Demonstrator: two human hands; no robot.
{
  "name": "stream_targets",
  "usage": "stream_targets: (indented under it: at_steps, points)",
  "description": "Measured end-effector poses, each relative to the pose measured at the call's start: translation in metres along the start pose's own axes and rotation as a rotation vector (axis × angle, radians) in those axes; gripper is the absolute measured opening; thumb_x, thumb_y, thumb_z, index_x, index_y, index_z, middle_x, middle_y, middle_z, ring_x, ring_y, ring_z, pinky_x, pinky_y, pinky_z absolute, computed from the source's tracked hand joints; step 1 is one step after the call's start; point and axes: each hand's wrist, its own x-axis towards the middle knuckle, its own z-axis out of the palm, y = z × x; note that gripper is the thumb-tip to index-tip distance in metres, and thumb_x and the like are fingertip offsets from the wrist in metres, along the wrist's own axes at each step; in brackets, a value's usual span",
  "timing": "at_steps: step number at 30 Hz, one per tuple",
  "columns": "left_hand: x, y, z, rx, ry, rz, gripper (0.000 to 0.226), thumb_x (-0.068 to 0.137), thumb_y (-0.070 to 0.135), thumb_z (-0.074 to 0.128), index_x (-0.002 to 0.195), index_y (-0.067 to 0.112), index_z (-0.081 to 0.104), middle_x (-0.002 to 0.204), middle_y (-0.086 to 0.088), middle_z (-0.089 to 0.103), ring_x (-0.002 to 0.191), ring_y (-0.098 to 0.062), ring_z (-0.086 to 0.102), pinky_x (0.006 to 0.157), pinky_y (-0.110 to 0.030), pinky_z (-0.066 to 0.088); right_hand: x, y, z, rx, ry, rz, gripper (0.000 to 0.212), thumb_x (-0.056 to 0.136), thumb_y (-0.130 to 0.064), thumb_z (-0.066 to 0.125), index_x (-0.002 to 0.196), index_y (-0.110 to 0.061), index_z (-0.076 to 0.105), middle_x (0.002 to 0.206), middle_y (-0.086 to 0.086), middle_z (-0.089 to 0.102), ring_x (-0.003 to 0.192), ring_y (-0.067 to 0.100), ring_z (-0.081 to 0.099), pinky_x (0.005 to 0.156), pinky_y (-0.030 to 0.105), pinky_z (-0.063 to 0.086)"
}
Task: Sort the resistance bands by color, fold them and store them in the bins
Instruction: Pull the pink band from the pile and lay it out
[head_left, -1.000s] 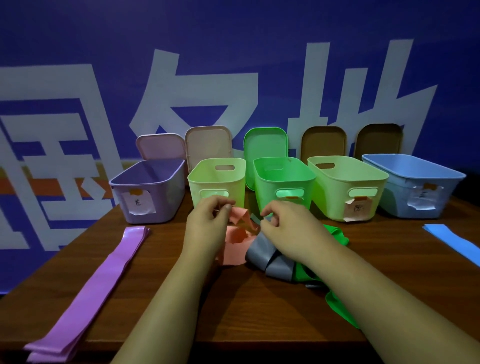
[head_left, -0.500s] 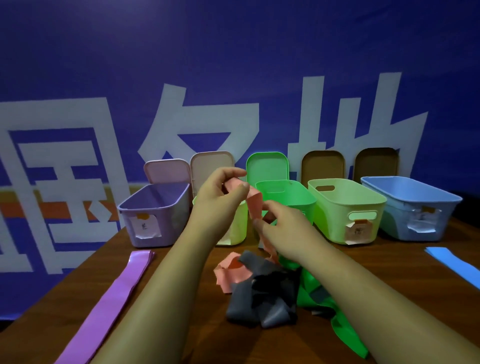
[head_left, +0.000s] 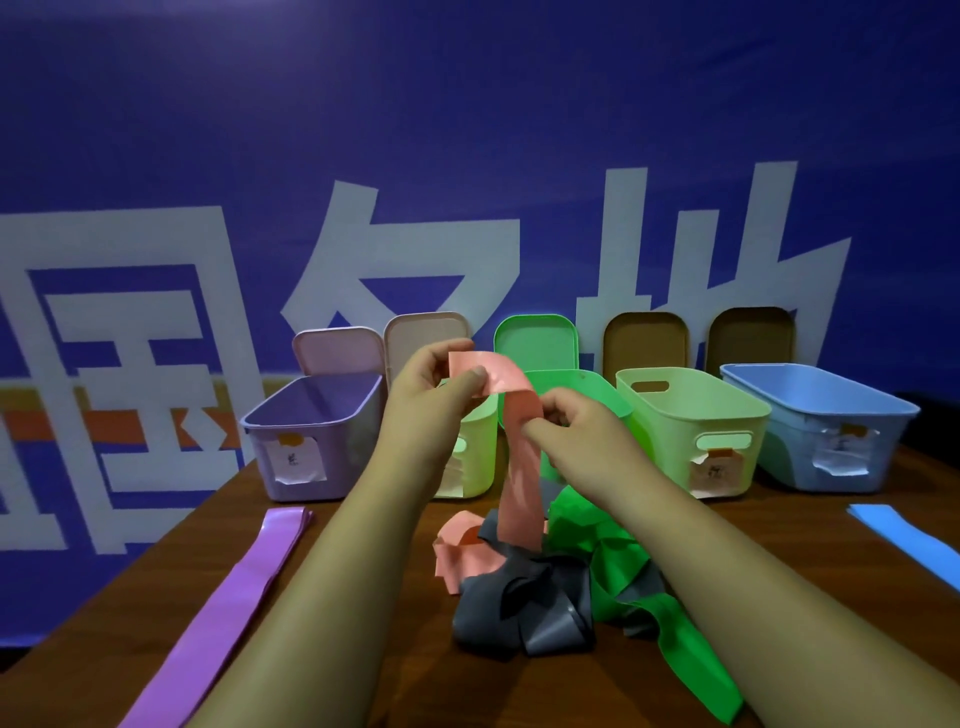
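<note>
A deep blue backdrop (head_left: 467, 130), perhaps a banner, bears large white characters (head_left: 410, 270) and an orange stripe (head_left: 111, 428). Below stands a dark wooden table (head_left: 176, 582).

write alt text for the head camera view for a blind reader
Two hands hold a pink resistance band up over a table, the left hand pinching its top end, the right hand lower down. It trails into a tangle with a grey band and a green band, before five open bins. A purple band lies at left.
</note>
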Motion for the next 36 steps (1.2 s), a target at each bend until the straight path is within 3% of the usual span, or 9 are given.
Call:
stream_targets:
  at_steps: [3, 7, 10, 14, 19, 24, 27, 32, 36]
  points:
    - [0.001, -0.001, -0.003, -0.123, 0.008, -0.084, 0.03, 0.1, 0.001, 0.067, 0.128, 0.011, 0.068, 0.118, -0.016, 0.071, 0.115, -0.038, 0.072, 0.099, -0.05, 0.061, -0.001, -0.003, -0.005, 0.158, -0.123, 0.057, 0.014, 0.097, -0.032, 0.071, 0.094, -0.018, 0.071, 0.061, -0.014, 0.059, 0.06, 0.011, 0.052, 0.064, 0.034, 0.047]
    - [0.003, 0.002, -0.004, -0.274, 0.013, -0.131, 0.025, 0.103, -0.002, 0.06, 0.125, 0.007, 0.064, 0.117, -0.022, 0.074, 0.109, -0.037, 0.076, 0.093, -0.051, 0.063, -0.003, -0.004, -0.012, 0.274, -0.247, 0.089, 0.049, 0.083, -0.062, 0.07, 0.099, -0.016, 0.074, 0.09, -0.006, 0.07, 0.081, 0.014, 0.056, 0.078, 0.037, 0.045]
    - [0.004, 0.004, -0.004, -0.284, -0.016, -0.144, 0.026, 0.104, -0.001, 0.056, 0.128, 0.007, 0.059, 0.12, -0.026, 0.072, 0.104, -0.038, 0.078, 0.093, -0.056, 0.061, -0.005, -0.003, -0.014, 0.284, -0.249, 0.099, 0.048, 0.079, -0.072, 0.065, 0.092, -0.028, 0.077, 0.092, -0.009, 0.069, 0.088, 0.016, 0.058, 0.08, 0.036, 0.045]
    - [0.002, 0.007, 0.001, -0.196, -0.057, -0.116, 0.028, 0.103, -0.002, 0.054, 0.129, 0.009, 0.059, 0.121, -0.025, 0.071, 0.1, -0.034, 0.079, 0.078, -0.045, 0.063, -0.006, 0.003, -0.016, 0.232, -0.23, 0.06, 0.025, 0.101, -0.041, 0.068, 0.08, -0.027, 0.067, 0.076, -0.008, 0.06, 0.079, 0.014, 0.052, 0.072, 0.032, 0.042]
    - [0.003, 0.01, 0.006, -0.067, -0.072, -0.087, 0.026, 0.101, -0.003, 0.057, 0.121, 0.012, 0.065, 0.108, -0.01, 0.066, 0.089, -0.023, 0.073, 0.068, -0.034, 0.062, -0.006, -0.002, -0.025, 0.41, -0.146, 0.086, 0.016, 0.084, -0.038, 0.069, 0.076, -0.025, 0.066, 0.076, 0.002, 0.059, 0.076, 0.021, 0.054, 0.077, 0.042, 0.041]
    - [0.005, 0.014, 0.011, -0.06, -0.138, -0.17, 0.025, 0.102, 0.004, 0.058, 0.122, 0.014, 0.068, 0.104, -0.009, 0.069, 0.088, -0.024, 0.069, 0.07, -0.033, 0.061, -0.002, -0.003, -0.043, 0.556, -0.057, 0.075, 0.018, 0.1, -0.015, 0.061, 0.082, -0.015, 0.065, 0.07, 0.004, 0.056, 0.065, 0.019, 0.054, 0.068, 0.037, 0.046]
    - [0.004, 0.016, 0.015, -0.115, -0.193, -0.232, 0.024, 0.102, 0.011, 0.061, 0.123, 0.013, 0.072, 0.1, -0.011, 0.068, 0.084, -0.025, 0.063, 0.065, -0.033, 0.057, -0.002, -0.004, -0.055, 0.584, -0.022, 0.086, 0.023, 0.101, -0.015, 0.059, 0.078, -0.02, 0.064, 0.068, 0.002, 0.052, 0.061, 0.016, 0.05, 0.058, 0.031, 0.04]
    - [0.001, 0.017, 0.025, -0.061, -0.322, -0.278, 0.031, 0.098, 0.03, 0.071, 0.123, 0.012, 0.074, 0.089, -0.001, 0.069, 0.061, -0.01, 0.064, 0.055, -0.025, 0.052, -0.007, -0.003, -0.081, 0.569, 0.028, 0.118, 0.015, 0.101, -0.016, 0.057, 0.088, -0.011, 0.061, 0.066, 0.005, 0.049, 0.054, 0.017, 0.046, 0.045, 0.027, 0.034]
    - [0.001, 0.014, 0.024, 0.263, -0.423, -0.159, 0.028, 0.094, 0.044, 0.073, 0.119, 0.031, 0.077, 0.107, 0.007, 0.072, 0.079, -0.007, 0.066, 0.052, -0.016, 0.048, -0.013, 0.002, -0.104, 0.652, 0.107, 0.229, 0.017, 0.099, -0.019, 0.057, 0.084, -0.01, 0.056, 0.062, 0.004, 0.046, 0.047, 0.014, 0.04, 0.041, 0.025, 0.029]
